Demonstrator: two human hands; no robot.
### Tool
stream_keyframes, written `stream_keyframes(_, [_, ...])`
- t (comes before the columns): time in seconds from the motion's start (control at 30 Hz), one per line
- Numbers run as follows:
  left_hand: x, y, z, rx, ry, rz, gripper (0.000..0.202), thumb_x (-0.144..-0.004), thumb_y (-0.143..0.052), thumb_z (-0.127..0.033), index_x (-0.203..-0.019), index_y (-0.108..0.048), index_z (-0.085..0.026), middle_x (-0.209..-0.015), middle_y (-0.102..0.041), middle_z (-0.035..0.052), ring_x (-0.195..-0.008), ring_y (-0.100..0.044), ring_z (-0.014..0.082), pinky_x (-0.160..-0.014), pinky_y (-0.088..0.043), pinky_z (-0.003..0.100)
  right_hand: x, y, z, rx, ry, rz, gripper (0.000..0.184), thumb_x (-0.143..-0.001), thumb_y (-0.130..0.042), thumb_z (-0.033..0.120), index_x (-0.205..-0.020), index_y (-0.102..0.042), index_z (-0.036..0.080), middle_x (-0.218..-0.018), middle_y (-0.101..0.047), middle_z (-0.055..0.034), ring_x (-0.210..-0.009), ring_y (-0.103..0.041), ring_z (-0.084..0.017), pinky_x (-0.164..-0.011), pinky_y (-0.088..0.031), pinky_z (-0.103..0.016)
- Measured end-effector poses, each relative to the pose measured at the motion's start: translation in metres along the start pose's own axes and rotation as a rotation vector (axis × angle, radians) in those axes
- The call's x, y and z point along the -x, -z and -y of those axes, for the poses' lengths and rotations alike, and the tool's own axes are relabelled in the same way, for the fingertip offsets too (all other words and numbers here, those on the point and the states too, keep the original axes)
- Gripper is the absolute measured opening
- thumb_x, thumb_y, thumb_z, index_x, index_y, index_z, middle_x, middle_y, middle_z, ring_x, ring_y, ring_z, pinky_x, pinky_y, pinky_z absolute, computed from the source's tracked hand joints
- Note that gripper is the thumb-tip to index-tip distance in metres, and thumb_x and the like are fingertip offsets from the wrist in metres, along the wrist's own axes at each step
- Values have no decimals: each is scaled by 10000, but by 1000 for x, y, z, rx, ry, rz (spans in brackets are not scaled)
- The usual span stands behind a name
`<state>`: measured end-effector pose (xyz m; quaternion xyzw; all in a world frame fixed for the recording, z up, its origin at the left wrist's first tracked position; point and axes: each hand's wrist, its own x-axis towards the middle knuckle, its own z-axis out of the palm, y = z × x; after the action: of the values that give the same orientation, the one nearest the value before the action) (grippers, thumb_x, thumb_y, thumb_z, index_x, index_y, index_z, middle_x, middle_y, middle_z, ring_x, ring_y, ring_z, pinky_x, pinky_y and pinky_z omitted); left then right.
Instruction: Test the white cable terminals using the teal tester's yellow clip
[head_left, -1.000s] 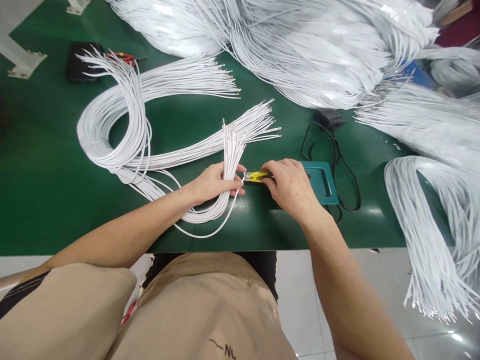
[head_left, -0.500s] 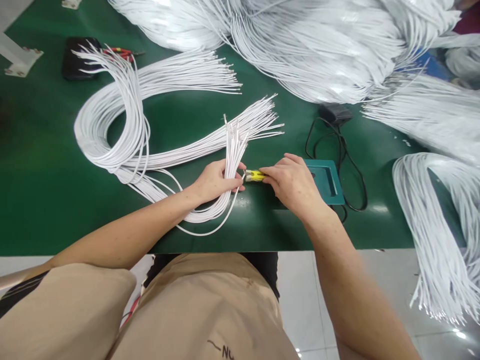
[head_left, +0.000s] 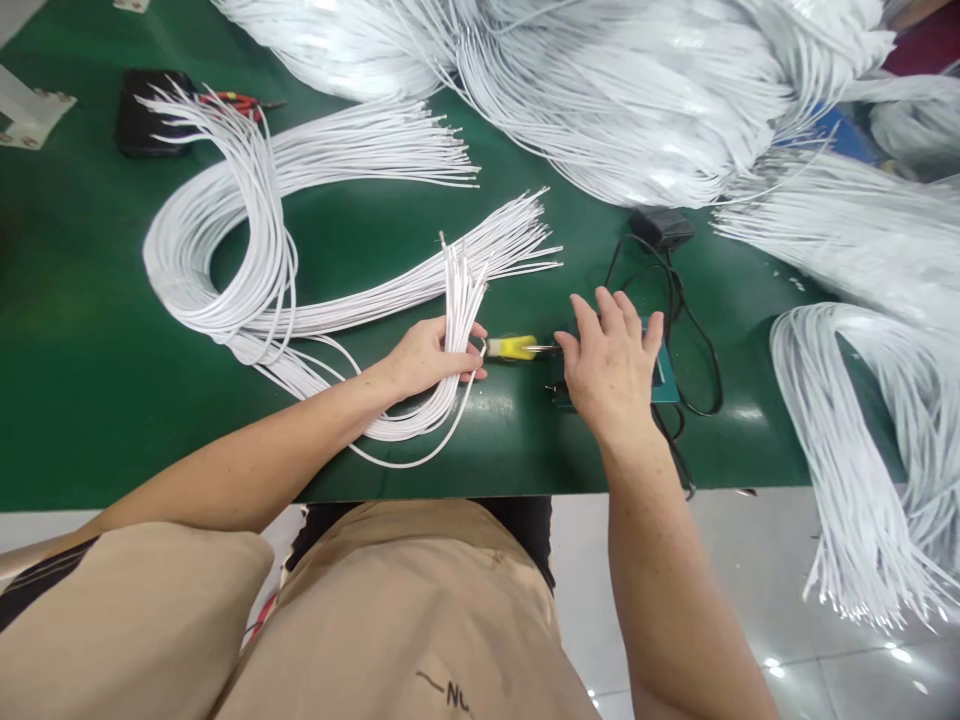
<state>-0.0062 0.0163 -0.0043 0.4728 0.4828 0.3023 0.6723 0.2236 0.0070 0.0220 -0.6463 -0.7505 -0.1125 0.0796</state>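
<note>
My left hand (head_left: pixel 431 362) is closed around a bundle of white wires (head_left: pixel 463 310), with the cut ends pointing up past the fingers. At its fingertips, one wire end meets the pale tip of a small yellow clip-like piece (head_left: pixel 514 347), blurred in part. A thin metal rod runs from the yellow piece toward my right thumb. My right hand (head_left: pixel 611 350) is spread, fingers apart, over a teal flat box (head_left: pixel 666 385), most of which it hides. Whether the palm presses on the box cannot be made out.
White wire coils (head_left: pixel 180 250) lie on the green table (head_left: pixel 75 400) to the left, near red-handled pliers (head_left: pixel 240 103) and a black box (head_left: pixel 142 110). A large wire heap (head_left: pixel 637 90) fills the back. A black adapter (head_left: pixel 661 228) trails cable. Another bundle (head_left: pixel 840 450) hangs over the edge.
My right hand has let go of the yellow piece, moved right onto the teal box and spread its fingers. My left hand keeps its hold on the wires.
</note>
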Motion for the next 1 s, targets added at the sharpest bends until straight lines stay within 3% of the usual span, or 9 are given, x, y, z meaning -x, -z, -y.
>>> stream_keyframes(0.13, [1, 5, 3, 100, -34, 30, 490, -716, -743, -215, -1179, -593, -168, -845, -683, 26, -790, -715, 174, -725, -548, 269, 7, 13, 18, -147, 92, -74, 375, -956, -428, 274, -1280, -561, 143, -1362, -554, -182, -1274, -470, -320, -1073, -303, -553])
stream_keyframes(0.2, [2, 7, 4, 137, -58, 69, 520, -700, -766, -241, -1185, -601, -156, -851, -684, 23, -753, -693, 149, -736, -537, 275, 17, 24, 36, -293, 282, -48, 300, -959, -426, 255, -1170, -623, 172, -1217, -648, -140, -1111, -562, -259, -965, -417, -427])
stream_keyframes(0.27, [4, 7, 3, 141, -56, 123, 470, -697, -775, -284, -1120, -635, -134, -824, -690, 28, -705, -660, 128, -735, -525, 279, 32, 30, 58, -344, 565, 54, 244, -957, -437, 243, -1018, -668, 190, -1076, -685, -104, -965, -585, -220, -871, -435, -363])
stream_keyframes(0.37, [7, 7, 0, 122, -29, 182, 391, -697, -780, -324, -1011, -665, -122, -780, -695, 40, -714, -643, 133, -751, -510, 287, 55, 30, 84, -235, 667, 103, 238, -950, -437, 190, -872, -662, 174, -943, -678, -103, -910, -569, -231, -770, -409, -361])
stream_keyframes(0.5, [8, 8, -3, 89, -56, 150, 398, -679, -795, -338, -1006, -695, -135, -897, -704, 64, -745, -624, 125, -733, -488, 267, 69, 34, 96, -235, 534, 315, 245, -943, -476, 233, -782, -651, 172, -732, -669, -80, -730, -588, -222, -631, -368, -338])
stream_keyframes(0.6, [10, 9, -4, 57, -72, 154, 436, -686, -791, -356, -1062, -699, -154, -915, -701, 50, -715, -605, 108, -706, -477, 250, 58, 46, 87, -386, 288, 506, 295, -934, -502, 317, -702, -641, 200, -603, -649, -32, -543, -553, -173, -533, -309, -303])
stream_keyframes(0.77, [17, 7, -8, 24, -95, 182, 480, -659, -813, -346, -1083, -692, -158, -890, -728, 46, -804, -663, 161, -780, -503, 281, 13, 51, 66, -889, -252, 205, 190, -875, -556, 361, -838, -667, 211, -661, -656, 10, -569, -552, -129, -588, -406, -260])
stream_keyframes(0.87, [19, 4, -9, 35, -85, 188, 403, -681, -796, -362, -994, -689, -132, -822, -729, 59, -796, -680, 184, -762, -517, 299, -3, 44, 64, -1184, -351, 269, 212, -775, -661, 405, -788, -661, 193, -666, -638, 23, -499, -489, -100, -503, -401, -246])
stream_keyframes(1.0, [16, 2, -7, 183, -156, 91, 322, -725, -758, -361, -918, -651, -127, -842, -698, 43, -760, -656, 141, -750, -515, 278, 3, 37, 73, -1383, -435, 336, 240, -718, -709, 395, -678, -619, 176, -584, -574, 41, -461, -458, -78, -457, -400, -225])
